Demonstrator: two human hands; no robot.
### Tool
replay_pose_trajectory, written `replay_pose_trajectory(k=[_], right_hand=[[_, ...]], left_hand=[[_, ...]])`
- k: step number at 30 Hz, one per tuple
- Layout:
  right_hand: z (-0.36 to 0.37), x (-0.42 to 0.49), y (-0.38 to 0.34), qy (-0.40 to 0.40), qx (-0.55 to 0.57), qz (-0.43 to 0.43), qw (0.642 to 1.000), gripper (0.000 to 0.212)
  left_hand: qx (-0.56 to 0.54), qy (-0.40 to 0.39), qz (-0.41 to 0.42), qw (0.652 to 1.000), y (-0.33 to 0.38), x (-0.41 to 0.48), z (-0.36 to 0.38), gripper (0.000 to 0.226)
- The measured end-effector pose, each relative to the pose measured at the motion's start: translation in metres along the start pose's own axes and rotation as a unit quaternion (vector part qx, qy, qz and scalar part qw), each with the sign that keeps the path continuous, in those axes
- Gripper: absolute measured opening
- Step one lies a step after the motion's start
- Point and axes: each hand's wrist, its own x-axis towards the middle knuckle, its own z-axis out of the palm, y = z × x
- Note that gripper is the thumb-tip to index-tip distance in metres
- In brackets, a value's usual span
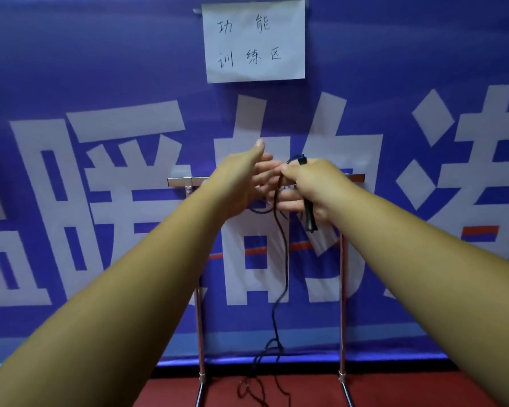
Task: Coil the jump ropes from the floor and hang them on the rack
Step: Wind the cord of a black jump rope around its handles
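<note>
A black jump rope [282,259] hangs from my hands down to the red floor, where its lower part lies in a loose tangle. My right hand [309,186] grips the rope's black handle [309,220] and pinches the cord near the top. My left hand [247,177] is held out flat beside it, fingers straight and spread, with the cord running in front of its fingers. Both hands are up at the level of the metal rack's top bar [180,181], which they partly hide.
The rack's two thin legs [200,333] stand on the red floor [171,392] against a blue banner with big white characters [115,201]. A white paper sign [254,42] with handwriting is taped above.
</note>
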Motion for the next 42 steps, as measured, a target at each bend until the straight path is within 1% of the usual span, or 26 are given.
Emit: replay_pose_trajectory(k=[2,4,6,7,9,10,11,12,13,15,16,17,19,21,22,24,27,30,32,35,37,38,39,40,42], right_hand=[[0.002,0.006,-0.002,0.027,0.079,0.009,0.996,0.015],[0.003,0.012,-0.003,0.033,0.15,0.01,0.988,0.017],[0.002,0.02,-0.004,0.031,0.208,0.007,0.978,0.019],[0.0,0.026,-0.004,0.034,0.238,0.006,0.971,0.017],[-0.006,0.034,-0.003,0.044,0.309,0.007,0.95,0.016],[-0.01,0.039,0.0,0.052,0.341,0.009,0.939,0.017],[-0.014,0.043,0.004,0.059,0.352,0.013,0.934,0.018],[-0.018,0.047,0.011,0.068,0.338,0.026,0.938,0.019],[-0.021,0.05,0.019,0.074,0.3,0.048,0.95,0.021],[-0.029,0.053,0.043,0.064,0.165,0.117,0.977,0.03],[-0.033,0.051,0.056,0.038,0.08,0.159,0.983,0.035],[-0.036,0.047,0.071,-0.004,-0.003,0.198,0.98,0.039],[-0.041,0.031,0.099,-0.118,-0.121,0.251,0.953,0.036],[-0.044,0.014,0.126,-0.221,-0.153,0.272,0.924,0.033],[-0.045,0.008,0.14,-0.256,-0.138,0.273,0.917,0.035],[-0.045,-0.004,0.164,-0.281,-0.067,0.275,0.917,0.042],[-0.045,-0.01,0.195,-0.239,0.042,0.27,0.932,0.044],[-0.044,-0.009,0.214,-0.204,0.128,0.234,0.942,0.04],[-0.04,-0.009,0.221,-0.185,0.143,0.206,0.95,0.03],[-0.031,-0.004,0.237,-0.123,0.179,0.196,0.956,0.022],[-0.024,0.002,0.253,-0.072,0.238,0.212,0.945,0.023],[-0.021,0.005,0.262,-0.051,0.27,0.224,0.935,0.023],[-0.019,0.007,0.271,-0.032,0.304,0.237,0.922,0.023],[-0.017,0.01,0.281,-0.014,0.335,0.25,0.908,0.023],[-0.015,0.013,0.3,0.025,0.384,0.267,0.884,0.025]], left_hand=[[0.043,-0.019,-0.014,0.999,-0.021,-0.01,-0.003,0.051],[0.105,-0.052,-0.053,0.992,-0.046,-0.024,-0.006,0.058],[0.126,-0.12,-0.114,0.978,-0.078,-0.038,-0.013,0.065],[0.14,-0.168,-0.135,0.966,-0.094,-0.047,-0.017,0.062],[0.208,-0.25,-0.15,0.934,-0.125,-0.06,-0.028,0.04],[0.232,-0.272,-0.155,0.921,-0.136,-0.065,-0.034,0.03],[0.234,-0.28,-0.164,0.916,-0.144,-0.068,-0.038,0.024],[0.21,-0.274,-0.175,0.922,-0.148,-0.069,-0.041,0.022],[0.167,-0.259,-0.183,0.933,-0.147,-0.07,-0.042,0.024],[0.081,-0.216,-0.182,0.956,-0.137,-0.066,-0.043,0.025],[0.043,-0.193,-0.172,0.965,-0.131,-0.062,-0.042,0.024],[0.005,-0.169,-0.161,0.972,-0.124,-0.058,-0.041,0.023],[-0.062,-0.111,-0.147,0.981,-0.114,-0.047,-0.038,0.024],[-0.116,-0.051,-0.148,0.981,-0.111,-0.034,-0.036,0.026],[-0.149,-0.023,-0.15,0.977,-0.112,-0.028,-0.036,0.027],[-0.216,0.034,-0.153,0.964,-0.12,-0.015,-0.041,0.027],[-0.261,0.094,-0.155,0.948,-0.137,0.003,-0.057,0.031],[-0.266,0.131,-0.162,0.941,-0.159,0.013,-0.073,0.037],[-0.242,0.137,-0.175,0.944,-0.179,0.011,-0.081,0.032],[-0.187,0.111,-0.222,0.951,-0.217,-0.009,-0.088,0.027],[-0.145,0.078,-0.251,0.954,-0.244,-0.032,-0.085,0.029],[-0.114,0.048,-0.259,0.958,-0.258,-0.044,-0.084,0.034],[-0.076,0.001,-0.262,0.962,-0.273,-0.056,-0.084,0.04],[-0.038,-0.064,-0.264,0.962,-0.287,-0.069,-0.083,0.046],[0.032,-0.194,-0.277,0.941,-0.317,-0.091,-0.082,0.059]])
